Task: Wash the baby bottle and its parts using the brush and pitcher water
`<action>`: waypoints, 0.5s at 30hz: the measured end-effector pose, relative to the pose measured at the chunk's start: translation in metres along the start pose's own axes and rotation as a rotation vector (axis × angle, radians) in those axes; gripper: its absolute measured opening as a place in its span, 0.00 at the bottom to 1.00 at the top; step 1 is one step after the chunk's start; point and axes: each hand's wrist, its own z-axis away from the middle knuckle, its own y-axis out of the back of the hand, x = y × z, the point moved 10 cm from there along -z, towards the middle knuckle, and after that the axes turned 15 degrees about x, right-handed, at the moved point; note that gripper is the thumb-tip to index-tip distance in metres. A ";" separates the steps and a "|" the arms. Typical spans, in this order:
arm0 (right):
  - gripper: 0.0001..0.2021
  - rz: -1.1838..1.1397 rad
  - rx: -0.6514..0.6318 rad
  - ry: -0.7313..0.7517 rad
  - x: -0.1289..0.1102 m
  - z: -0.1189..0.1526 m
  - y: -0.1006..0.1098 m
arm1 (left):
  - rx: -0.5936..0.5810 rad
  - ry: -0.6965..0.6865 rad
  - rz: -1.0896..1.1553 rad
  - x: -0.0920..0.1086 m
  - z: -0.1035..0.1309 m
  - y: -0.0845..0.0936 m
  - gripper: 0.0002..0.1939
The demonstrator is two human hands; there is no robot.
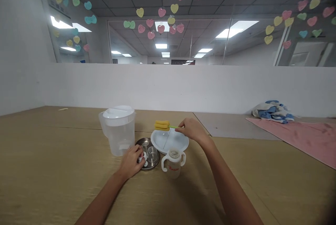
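My right hand (192,129) pinches the green handle of a yellow sponge brush (162,125), which it holds level over the back of a white divided dish (181,141). My left hand (132,161) is at the left side of a round metal tray (153,166), its fingers closed around a small white part (141,157). A clear cup (152,154) and other small clear pieces stand on that tray. In front of the dish is an uncapped clear bottle (173,169) with two white handles.
A lidded plastic pitcher (121,134) with water stands left of the metal tray. At the right lie a blue and white cloth (274,111) and a pink cloth (307,139). A white wall (157,88) rises behind the table.
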 end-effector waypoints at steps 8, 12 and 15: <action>0.11 0.011 -0.003 -0.004 0.000 0.001 0.003 | -0.032 0.018 -0.082 -0.001 0.000 -0.001 0.05; 0.11 0.020 -0.003 -0.008 0.000 0.001 0.002 | -0.039 -0.011 -0.121 0.002 -0.002 0.000 0.06; 0.12 0.031 0.000 -0.013 0.002 0.000 0.001 | -0.031 -0.019 -0.140 0.002 -0.003 0.002 0.07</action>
